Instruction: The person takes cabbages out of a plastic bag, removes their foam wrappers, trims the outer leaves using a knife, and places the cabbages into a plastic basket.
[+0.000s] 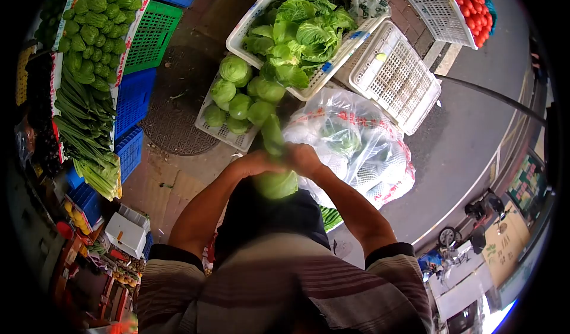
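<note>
Close to my body, I hold a green cabbage between both hands. My left hand is closed against its upper left side. Opposite it, my right hand is closed at the upper right, its fingers partly hidden and blurred. A long green leaf sticks up beyond my hands; whether it is still joined to the head cannot be made out. Just past the leaf, several round cabbages are piled in a low white crate.
A white crate of loose cabbage leaves stands ahead, beside an upturned white crate. A clear plastic bag bulges at my right. Vegetable stalls with bitter melons line the left; a crate of tomatoes is far right.
</note>
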Demonstrator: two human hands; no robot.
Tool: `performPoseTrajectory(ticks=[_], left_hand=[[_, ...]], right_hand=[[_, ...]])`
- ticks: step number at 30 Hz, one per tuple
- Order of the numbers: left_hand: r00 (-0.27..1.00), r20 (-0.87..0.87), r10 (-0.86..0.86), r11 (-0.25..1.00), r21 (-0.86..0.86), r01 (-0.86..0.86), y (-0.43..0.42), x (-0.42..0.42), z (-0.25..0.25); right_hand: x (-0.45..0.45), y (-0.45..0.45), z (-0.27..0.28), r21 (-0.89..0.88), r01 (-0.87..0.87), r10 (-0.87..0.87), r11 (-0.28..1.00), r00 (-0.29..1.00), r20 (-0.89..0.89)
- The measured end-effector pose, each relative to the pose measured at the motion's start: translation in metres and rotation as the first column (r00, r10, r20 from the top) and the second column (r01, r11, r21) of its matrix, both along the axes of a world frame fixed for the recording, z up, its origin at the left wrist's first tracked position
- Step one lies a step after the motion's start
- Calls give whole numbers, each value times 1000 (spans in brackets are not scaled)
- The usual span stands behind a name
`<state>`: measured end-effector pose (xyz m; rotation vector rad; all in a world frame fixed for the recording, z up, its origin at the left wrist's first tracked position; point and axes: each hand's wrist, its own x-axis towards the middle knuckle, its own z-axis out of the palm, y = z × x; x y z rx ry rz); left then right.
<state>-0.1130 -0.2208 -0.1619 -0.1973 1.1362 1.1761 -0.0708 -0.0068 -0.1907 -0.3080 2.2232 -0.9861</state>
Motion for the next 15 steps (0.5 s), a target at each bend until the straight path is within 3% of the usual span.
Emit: performPoseTrajectory(ticks=[1,5,8,10,11,14,15], left_hand=[[997,2,-73,997,-23,73,-1,-1,-2],[998,-51,26,998,-52,-29,-11,7,-2],[986,-86,144,989,-33,-148,-27,20,-10],[969,-116,219,976,18,-218,-36,25,-4],[966,7,260,966,12,-260,-39,21,-2],[903,107,416,907,31,-421,-41,18,-3],[889,104,445,889,66,-453,-41,15,-4]], right_hand=[[1,-3,1,21,35,-34,999,999,-14],[12,-22,-11,177,321,-325,930,946,-7],[-2,2,-15,197,737,-763,647,626,163],[-41,19,20,123,856,-830,503,438,344],[-59,26,35,-7,889,-808,457,418,416],[-97,38,51,-276,935,-797,222,337,502],[-96,42,47,-211,948,-798,239,315,513]])
